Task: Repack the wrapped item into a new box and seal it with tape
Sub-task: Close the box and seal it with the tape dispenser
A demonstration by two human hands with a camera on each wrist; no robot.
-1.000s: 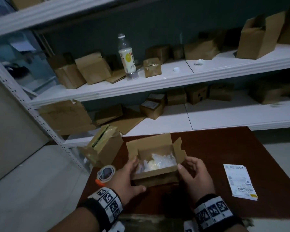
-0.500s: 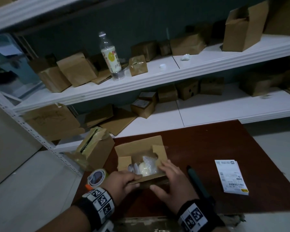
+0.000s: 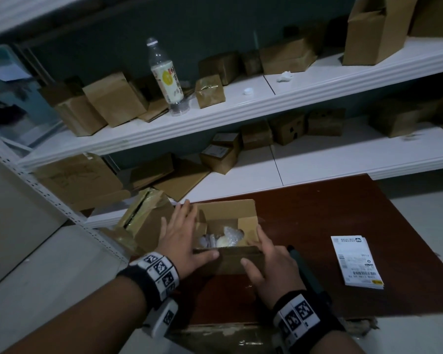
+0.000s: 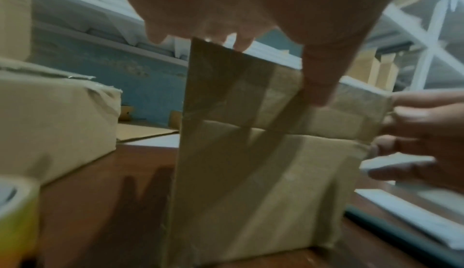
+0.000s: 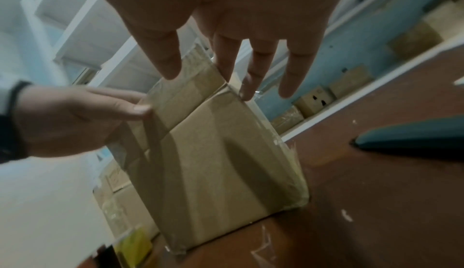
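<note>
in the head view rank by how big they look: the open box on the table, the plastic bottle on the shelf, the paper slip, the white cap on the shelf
1. open box
2. paper slip
3. plastic bottle, close to the slip in looks and farther away, so that order is unsure
4. white cap, clearly smallest

Dim room, shelves bowed by wide-angle distortion; both wrist views motion-blurred, finger shadows falling across the brown cardboard box [image 5: 220,163].
</note>
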